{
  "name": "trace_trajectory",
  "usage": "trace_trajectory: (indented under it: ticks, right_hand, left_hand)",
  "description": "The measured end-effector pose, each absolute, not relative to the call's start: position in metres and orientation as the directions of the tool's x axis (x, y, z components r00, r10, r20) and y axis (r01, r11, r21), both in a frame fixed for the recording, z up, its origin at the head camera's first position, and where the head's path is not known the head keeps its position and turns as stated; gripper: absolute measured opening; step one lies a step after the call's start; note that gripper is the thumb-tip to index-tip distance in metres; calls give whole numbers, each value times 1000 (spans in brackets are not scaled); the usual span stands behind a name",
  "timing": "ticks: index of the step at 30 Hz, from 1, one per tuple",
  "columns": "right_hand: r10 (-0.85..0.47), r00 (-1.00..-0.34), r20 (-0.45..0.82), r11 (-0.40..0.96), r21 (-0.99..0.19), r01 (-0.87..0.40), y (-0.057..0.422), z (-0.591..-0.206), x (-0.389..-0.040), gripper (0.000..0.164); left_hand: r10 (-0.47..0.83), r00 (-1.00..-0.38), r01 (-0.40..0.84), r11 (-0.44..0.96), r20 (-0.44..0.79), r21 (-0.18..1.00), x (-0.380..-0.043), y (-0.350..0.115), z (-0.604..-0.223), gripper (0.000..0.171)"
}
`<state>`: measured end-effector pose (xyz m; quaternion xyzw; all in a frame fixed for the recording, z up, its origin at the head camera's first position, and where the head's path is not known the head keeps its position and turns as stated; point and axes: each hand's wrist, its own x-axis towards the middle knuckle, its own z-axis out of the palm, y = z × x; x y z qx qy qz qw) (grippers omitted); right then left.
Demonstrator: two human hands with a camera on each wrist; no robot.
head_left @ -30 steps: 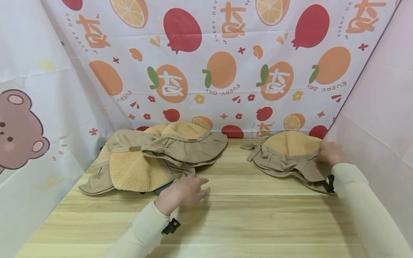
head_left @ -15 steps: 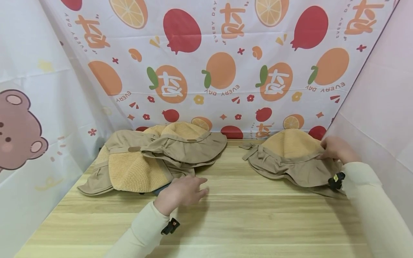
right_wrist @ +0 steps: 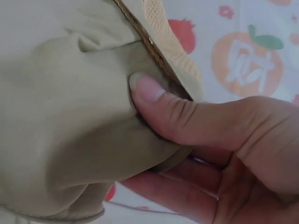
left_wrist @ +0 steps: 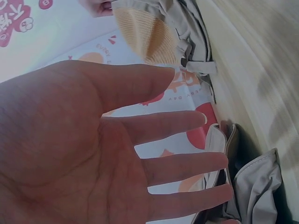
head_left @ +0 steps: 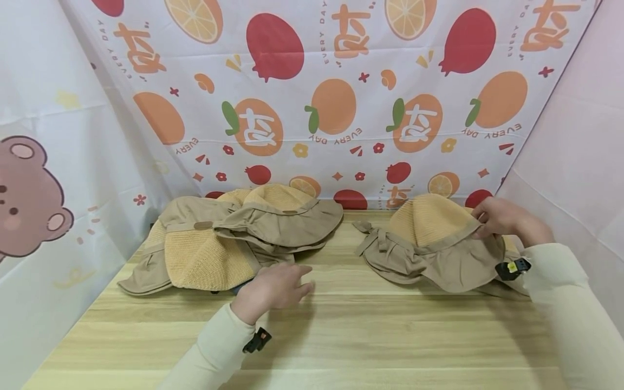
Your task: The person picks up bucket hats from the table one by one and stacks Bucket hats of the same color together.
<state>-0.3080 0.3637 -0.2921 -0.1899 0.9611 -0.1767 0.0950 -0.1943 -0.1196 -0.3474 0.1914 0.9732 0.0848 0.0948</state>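
Note:
On the right of the head view, my right hand [head_left: 509, 218] grips a sun hat [head_left: 431, 219] with a yellow knitted crown and a khaki ruffled brim. The right wrist view shows the thumb pressed on the khaki brim [right_wrist: 103, 116] near the crown seam, with fingers behind it. More yellow knit and khaki cloth [head_left: 512, 287] show under this hat, apparently another one. My left hand [head_left: 275, 290], its fingers extended and holding nothing, hovers in front of several similar hats [head_left: 214, 260] heaped at the left. Its palm fills much of the left wrist view.
A wooden table [head_left: 370, 336] carries everything. Behind it hangs a fruit-print curtain [head_left: 370, 162], with a white bear-print curtain [head_left: 112, 135] at left and a pale wall [head_left: 575, 162] at right. A bit of dark blue [head_left: 239, 287] peeks out under the left heap.
My right hand has lifted its side of the right-hand hat and tilted it, baring yellow knit beneath. The hat has shifted slightly toward the viewer. My left hand has barely moved.

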Motion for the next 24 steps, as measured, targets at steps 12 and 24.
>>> trace_trajectory:
  ticks: [12, 24]
  right_hand:
    - [-522, -846, 108, 791, -310, -527, 323, -261, -279, 23]
    - [-605, -733, 312, 727, -158, -668, 291, -254, -256, 35]
  left_hand:
    - [390, -915, 366, 910, -105, 195, -194, -119, -339, 53]
    - [375, -927, 365, 885, 23, 289, -198, -114, -334, 66]
